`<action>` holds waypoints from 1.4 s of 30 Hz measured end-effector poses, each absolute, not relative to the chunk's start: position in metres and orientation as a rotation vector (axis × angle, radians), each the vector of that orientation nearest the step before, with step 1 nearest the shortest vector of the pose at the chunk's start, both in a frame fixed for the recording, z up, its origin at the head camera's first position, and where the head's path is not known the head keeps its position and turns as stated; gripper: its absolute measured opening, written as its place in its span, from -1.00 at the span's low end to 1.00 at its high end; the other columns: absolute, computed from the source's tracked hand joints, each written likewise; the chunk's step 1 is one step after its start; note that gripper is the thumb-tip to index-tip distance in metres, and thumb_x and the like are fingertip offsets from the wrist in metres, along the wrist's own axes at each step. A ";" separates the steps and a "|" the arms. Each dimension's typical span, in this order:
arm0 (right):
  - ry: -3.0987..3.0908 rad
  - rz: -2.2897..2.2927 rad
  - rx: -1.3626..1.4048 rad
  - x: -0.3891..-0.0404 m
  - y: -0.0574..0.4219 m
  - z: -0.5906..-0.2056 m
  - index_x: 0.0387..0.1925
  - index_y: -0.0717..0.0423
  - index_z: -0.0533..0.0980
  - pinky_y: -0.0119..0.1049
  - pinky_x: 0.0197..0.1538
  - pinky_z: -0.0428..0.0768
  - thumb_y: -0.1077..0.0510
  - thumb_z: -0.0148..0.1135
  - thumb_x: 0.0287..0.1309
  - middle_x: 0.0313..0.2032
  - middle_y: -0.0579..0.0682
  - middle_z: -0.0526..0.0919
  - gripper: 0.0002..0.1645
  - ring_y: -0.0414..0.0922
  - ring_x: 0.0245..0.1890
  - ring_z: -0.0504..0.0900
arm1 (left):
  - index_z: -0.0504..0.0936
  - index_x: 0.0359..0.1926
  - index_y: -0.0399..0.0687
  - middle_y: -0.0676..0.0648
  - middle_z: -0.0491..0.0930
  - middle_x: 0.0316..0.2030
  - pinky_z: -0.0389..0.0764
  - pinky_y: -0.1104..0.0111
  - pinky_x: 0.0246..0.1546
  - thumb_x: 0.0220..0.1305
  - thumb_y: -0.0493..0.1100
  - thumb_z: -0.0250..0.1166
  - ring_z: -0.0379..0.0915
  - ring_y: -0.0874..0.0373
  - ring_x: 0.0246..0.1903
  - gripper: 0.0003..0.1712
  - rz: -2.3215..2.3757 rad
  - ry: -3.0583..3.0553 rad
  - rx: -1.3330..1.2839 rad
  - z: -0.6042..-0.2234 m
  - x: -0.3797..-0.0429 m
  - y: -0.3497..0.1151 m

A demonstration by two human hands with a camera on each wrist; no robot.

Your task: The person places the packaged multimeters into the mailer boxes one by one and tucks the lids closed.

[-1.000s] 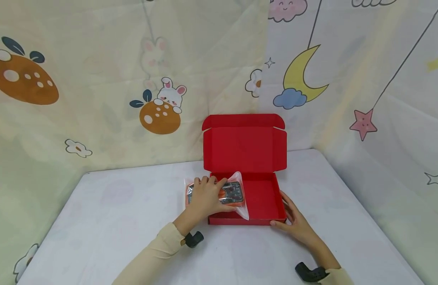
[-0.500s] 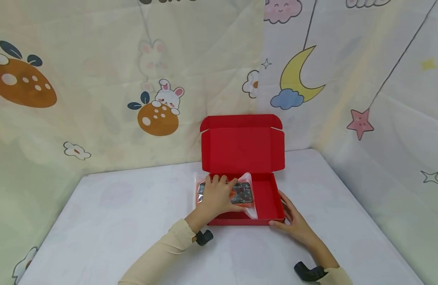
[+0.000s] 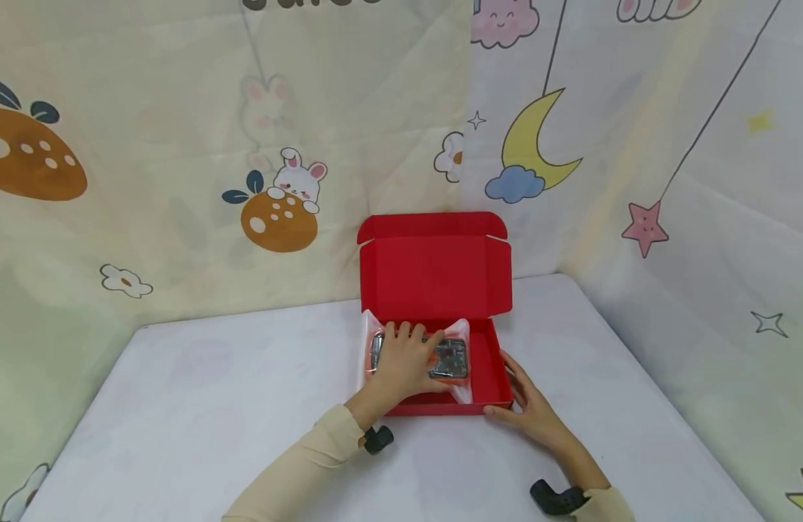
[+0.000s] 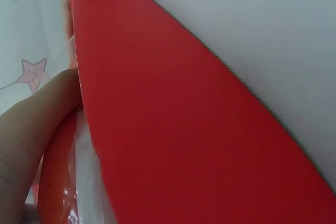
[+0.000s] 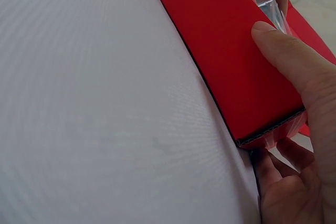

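An open red cardboard box [image 3: 491,362] stands on the white table, its lid [image 3: 434,272] raised at the back. Over its left part lies an orange-and-black device [image 3: 452,359] in a clear plastic bag [image 3: 465,395]; its exact kind is hard to tell. My left hand [image 3: 404,366] grips the device from above and covers its middle. The bag's left end sticks up by the box's left wall. At the front right corner, my right hand [image 3: 534,409] holds the box, thumb on the front wall [image 5: 226,51] and fingers along the right side.
White cloth covers the table [image 3: 199,420]. A patterned fabric backdrop [image 3: 179,145] rises behind and at both sides. The raised lid stands close to the back of it. Each wrist carries a black camera [image 3: 556,498].
My left hand has moved the bagged device to the right and into the box's left part. The right hand stays at the corner. The head view has shifted slightly.
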State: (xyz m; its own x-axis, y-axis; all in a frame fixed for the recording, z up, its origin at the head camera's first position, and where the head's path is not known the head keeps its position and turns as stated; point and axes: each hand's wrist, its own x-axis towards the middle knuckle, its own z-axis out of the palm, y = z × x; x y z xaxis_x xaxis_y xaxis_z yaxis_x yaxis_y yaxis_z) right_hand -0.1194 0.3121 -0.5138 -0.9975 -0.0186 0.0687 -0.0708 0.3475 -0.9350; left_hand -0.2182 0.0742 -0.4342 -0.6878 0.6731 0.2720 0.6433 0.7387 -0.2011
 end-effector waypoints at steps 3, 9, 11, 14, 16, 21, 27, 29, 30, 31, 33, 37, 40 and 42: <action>-2.534 1.768 0.082 -0.119 0.313 -0.514 0.53 -0.15 -0.06 -0.06 0.14 0.56 0.12 0.51 -0.04 0.46 0.17 0.06 0.24 0.23 0.39 0.12 | 0.48 0.27 0.26 -0.02 0.57 0.00 0.49 0.09 0.03 -0.18 0.61 0.28 0.46 0.05 0.00 0.00 0.119 -2.560 -1.030 -0.438 -0.219 0.078; -2.523 1.785 0.144 -0.120 0.313 -0.516 0.53 -0.09 -0.07 -0.09 0.13 0.57 0.16 0.47 0.01 0.47 0.21 0.02 0.20 0.30 0.40 0.09 | 0.48 0.27 0.27 -0.03 0.58 -0.01 0.49 0.12 0.01 -0.18 0.63 0.26 0.46 0.06 -0.03 0.00 0.135 -2.577 -1.035 -0.444 -0.220 0.084; -2.520 1.795 0.139 -0.121 0.313 -0.515 0.53 -0.11 -0.06 -0.08 0.13 0.57 0.15 0.46 0.02 0.48 0.19 0.01 0.18 0.30 0.41 0.08 | 0.48 0.27 0.29 -0.02 0.58 -0.01 0.49 0.12 0.01 -0.18 0.64 0.25 0.47 0.06 -0.04 0.01 0.148 -2.590 -1.037 -0.447 -0.221 0.086; -2.525 1.794 0.128 -0.121 0.314 -0.513 0.53 -0.17 -0.05 -0.03 0.14 0.56 0.13 0.46 0.03 0.48 0.15 0.02 0.17 0.29 0.41 0.08 | 0.48 0.26 0.30 0.00 0.59 -0.01 0.48 0.14 0.00 -0.20 0.65 0.24 0.47 0.08 -0.05 0.01 0.164 -2.601 -1.042 -0.449 -0.225 0.090; -2.532 1.790 0.120 -0.121 0.315 -0.512 0.53 -0.20 -0.05 0.00 0.16 0.54 0.12 0.45 0.04 0.49 0.14 0.02 0.16 0.28 0.42 0.08 | 0.48 0.25 0.31 0.01 0.59 -0.01 0.48 0.14 0.00 -0.20 0.65 0.24 0.46 0.08 -0.05 0.00 0.178 -2.608 -1.040 -0.450 -0.227 0.093; -2.533 1.780 0.116 -0.121 0.317 -0.510 0.53 -0.20 -0.05 0.04 0.18 0.51 0.13 0.45 0.05 0.48 0.15 0.02 0.16 0.27 0.41 0.10 | 0.46 0.28 0.31 0.01 0.58 0.00 0.46 0.13 0.02 -0.20 0.65 0.25 0.44 0.08 -0.03 0.02 0.202 -2.653 -1.045 -0.452 -0.231 0.100; -2.513 1.831 0.086 -0.120 0.317 -0.512 0.53 -0.19 -0.04 -0.07 0.16 0.55 0.14 0.45 0.04 0.48 0.14 0.02 0.16 0.27 0.42 0.09 | 0.47 0.30 0.29 0.00 0.57 0.01 0.48 0.11 0.04 -0.21 0.63 0.28 0.43 0.07 -0.02 0.04 0.172 -2.702 -1.078 -0.454 -0.232 0.107; -2.507 1.851 0.066 -0.118 0.316 -0.512 0.52 -0.20 -0.04 -0.08 0.16 0.56 0.14 0.46 0.03 0.48 0.14 0.02 0.16 0.27 0.42 0.08 | 0.47 0.30 0.29 -0.01 0.56 0.01 0.48 0.09 0.06 -0.21 0.63 0.28 0.43 0.06 0.00 0.04 0.157 -2.725 -1.087 -0.454 -0.231 0.110; -2.510 1.850 0.062 -0.118 0.316 -0.512 0.52 -0.20 -0.04 -0.08 0.17 0.55 0.13 0.46 0.03 0.48 0.14 0.02 0.16 0.27 0.42 0.07 | 0.46 0.30 0.28 -0.01 0.56 0.02 0.48 0.09 0.06 -0.20 0.62 0.29 0.43 0.06 0.00 0.04 0.153 -2.734 -1.091 -0.455 -0.231 0.112; -2.512 1.849 0.057 -0.118 0.316 -0.513 0.52 -0.21 -0.04 -0.07 0.18 0.53 0.13 0.46 0.03 0.48 0.14 0.03 0.16 0.26 0.43 0.07 | 0.46 0.30 0.28 -0.01 0.56 0.02 0.48 0.08 0.06 -0.21 0.62 0.29 0.43 0.06 0.00 0.04 0.148 -2.740 -1.092 -0.455 -0.230 0.113; -2.519 1.835 0.048 -0.118 0.315 -0.513 0.52 -0.25 -0.04 -0.04 0.21 0.50 0.12 0.46 0.04 0.48 0.13 0.04 0.15 0.24 0.43 0.08 | 0.47 0.30 0.28 0.00 0.57 0.01 0.48 0.09 0.06 -0.21 0.62 0.29 0.44 0.07 -0.01 0.03 0.137 -2.745 -1.091 -0.456 -0.230 0.117; -2.514 1.833 0.051 -0.119 0.315 -0.515 0.51 -0.30 -0.03 0.02 0.25 0.45 0.14 0.45 0.05 0.48 0.08 0.05 0.14 0.21 0.43 0.09 | 0.47 0.28 0.27 0.01 0.57 0.00 0.48 0.10 0.04 -0.20 0.61 0.30 0.44 0.08 -0.03 0.02 0.087 -2.757 -1.086 -0.459 -0.230 0.122; -2.515 1.840 0.050 -0.119 0.314 -0.515 0.51 -0.31 -0.03 0.07 0.26 0.43 0.14 0.45 0.06 0.49 0.07 0.03 0.14 0.23 0.44 0.09 | 0.46 0.29 0.27 0.01 0.57 -0.01 0.48 0.11 0.04 -0.20 0.62 0.28 0.44 0.08 -0.03 0.03 0.035 -2.796 -1.058 -0.464 -0.230 0.124; -2.524 1.843 0.045 -0.118 0.314 -0.514 0.51 -0.33 -0.03 0.09 0.26 0.42 0.12 0.45 0.06 0.49 0.08 0.02 0.14 0.24 0.44 0.08 | 0.45 0.29 0.27 0.00 0.57 -0.01 0.48 0.11 0.03 -0.20 0.64 0.26 0.44 0.08 -0.03 0.04 0.013 -2.821 -1.032 -0.466 -0.230 0.124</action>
